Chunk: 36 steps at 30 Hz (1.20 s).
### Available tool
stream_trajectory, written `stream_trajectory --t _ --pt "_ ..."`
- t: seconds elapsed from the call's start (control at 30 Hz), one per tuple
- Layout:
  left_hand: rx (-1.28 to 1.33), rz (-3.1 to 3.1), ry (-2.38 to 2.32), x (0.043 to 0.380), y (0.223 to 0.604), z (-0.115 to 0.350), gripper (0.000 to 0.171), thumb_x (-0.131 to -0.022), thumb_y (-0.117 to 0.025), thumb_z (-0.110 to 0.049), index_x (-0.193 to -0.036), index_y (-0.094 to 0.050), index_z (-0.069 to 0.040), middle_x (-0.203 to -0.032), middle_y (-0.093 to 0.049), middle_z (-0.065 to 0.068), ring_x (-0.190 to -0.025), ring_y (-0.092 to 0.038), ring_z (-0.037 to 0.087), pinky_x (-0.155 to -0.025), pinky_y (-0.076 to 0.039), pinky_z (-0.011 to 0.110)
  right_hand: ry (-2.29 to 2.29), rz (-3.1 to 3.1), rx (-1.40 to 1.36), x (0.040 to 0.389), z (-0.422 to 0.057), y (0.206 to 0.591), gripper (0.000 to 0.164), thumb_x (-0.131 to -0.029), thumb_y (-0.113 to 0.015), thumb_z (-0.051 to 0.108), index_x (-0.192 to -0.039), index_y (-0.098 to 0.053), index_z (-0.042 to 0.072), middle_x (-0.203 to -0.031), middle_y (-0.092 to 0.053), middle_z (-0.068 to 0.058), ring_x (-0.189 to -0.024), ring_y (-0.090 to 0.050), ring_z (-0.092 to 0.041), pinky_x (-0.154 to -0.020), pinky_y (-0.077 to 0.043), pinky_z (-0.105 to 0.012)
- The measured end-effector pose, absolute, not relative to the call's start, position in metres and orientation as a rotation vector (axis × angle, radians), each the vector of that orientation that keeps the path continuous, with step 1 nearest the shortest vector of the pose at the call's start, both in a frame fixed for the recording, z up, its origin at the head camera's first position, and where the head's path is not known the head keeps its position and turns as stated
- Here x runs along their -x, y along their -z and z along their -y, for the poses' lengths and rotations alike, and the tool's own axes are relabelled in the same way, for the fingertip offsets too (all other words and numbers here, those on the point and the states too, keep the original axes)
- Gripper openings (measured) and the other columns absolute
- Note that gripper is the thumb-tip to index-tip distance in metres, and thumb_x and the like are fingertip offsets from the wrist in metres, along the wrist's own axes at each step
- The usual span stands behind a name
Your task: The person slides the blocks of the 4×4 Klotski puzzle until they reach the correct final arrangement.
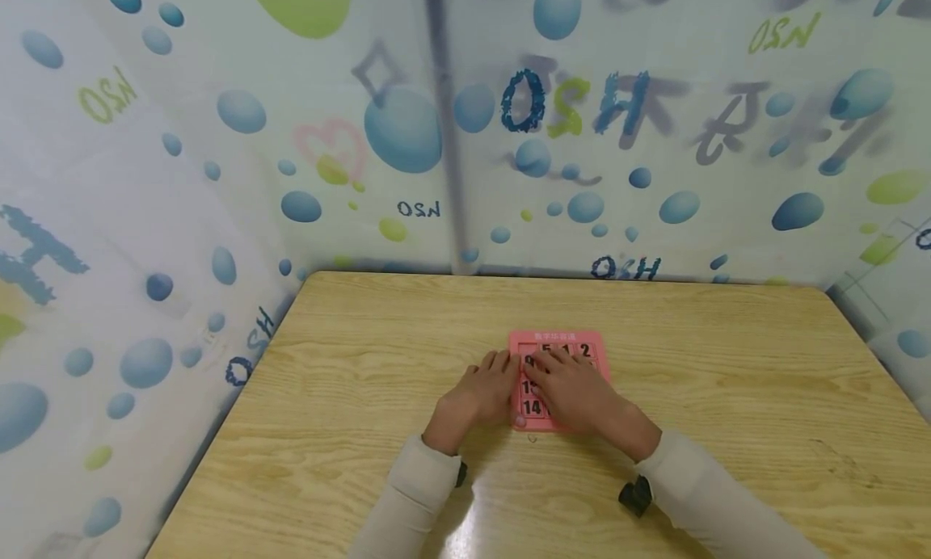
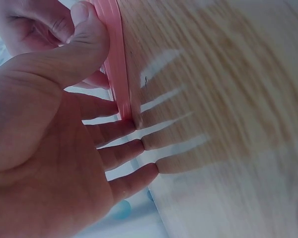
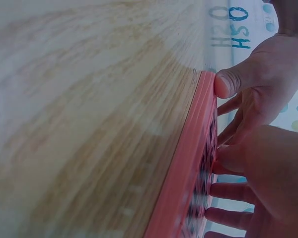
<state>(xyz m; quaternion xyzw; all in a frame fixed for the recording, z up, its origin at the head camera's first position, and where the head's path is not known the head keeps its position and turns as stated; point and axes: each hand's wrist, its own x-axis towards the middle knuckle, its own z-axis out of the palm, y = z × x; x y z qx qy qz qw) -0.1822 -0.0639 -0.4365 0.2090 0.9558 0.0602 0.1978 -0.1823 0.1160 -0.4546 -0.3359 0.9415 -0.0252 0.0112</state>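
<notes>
A pink sliding number puzzle (image 1: pixel 520 338) lies flat on the wooden table, its tiles printed with black numbers. My left hand (image 1: pixel 478 393) is at its left side; in the left wrist view the thumb rests on the near corner of the pink frame (image 2: pixel 118 54), and the other fingers reach out straight, tips at the tabletop. Over the tiles lies my right hand (image 1: pixel 578 391), hiding the middle and right of the board. From the right wrist view, its fingers (image 3: pixel 231 216) extend across the number tiles, touching or just above them.
The light wood table (image 1: pixel 349 365) runs back to a wall covering (image 1: pixel 407 244) patterned with blue and green drops and "H2O" letters. Dark wrist devices (image 1: pixel 636 496) sit under both pale sleeves (image 1: pixel 716 494).
</notes>
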Motion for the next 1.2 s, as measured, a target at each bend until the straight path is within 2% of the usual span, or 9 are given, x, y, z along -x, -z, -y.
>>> stream_trajectory --t 0.63,0.9,1.0,1.2 --pt "-0.561 -2.664 -0.177 0.183 0.437 0.062 0.097 -0.086 -0.072 -0.047 -0.158 -0.021 -0.007 -0.164 -0.022 0.013 -0.151 -0.020 0.032 -0.117 -0.030 0.049 0.084 -2.910 1.042 0.176 -0.116 0.453 0.041 -0.103 -0.053 0.028 -0.141 -0.057 0.013 -0.145 -0.051 -0.011 -0.133 -0.048 -0.038 -0.105 -0.040 -0.061" --pt "-0.561 -2.662 -0.198 0.183 0.438 0.063 0.098 -0.086 -0.072 -0.047 -0.159 -0.019 -0.008 -0.165 -0.019 0.012 -0.152 -0.018 0.031 -0.118 -0.028 0.048 0.104 -2.974 1.036 0.178 -0.123 0.452 0.044 -0.102 -0.054 0.024 -0.141 -0.054 0.004 -0.144 -0.051 -0.015 -0.134 -0.046 -0.038 -0.109 -0.038 -0.058" --pt "-0.559 -2.663 -0.209 0.183 0.439 0.063 0.098 -0.086 -0.072 -0.046 -0.159 -0.019 -0.008 -0.165 -0.019 0.012 -0.152 -0.018 0.031 -0.119 -0.027 0.048 0.069 -3.029 1.023 0.182 -0.126 0.452 0.043 -0.101 -0.055 0.023 -0.139 -0.055 0.002 -0.142 -0.053 -0.016 -0.131 -0.049 -0.037 -0.106 -0.041 -0.056" --pt "-0.549 -2.663 -0.221 0.183 0.439 0.064 0.099 -0.085 -0.073 -0.046 -0.159 -0.019 -0.008 -0.165 -0.019 0.012 -0.152 -0.018 0.030 -0.119 -0.027 0.048 0.010 -3.062 0.991 0.188 -0.129 0.454 0.039 -0.101 -0.056 0.025 -0.134 -0.060 0.004 -0.137 -0.058 -0.013 -0.125 -0.053 -0.034 -0.103 -0.045 -0.053"
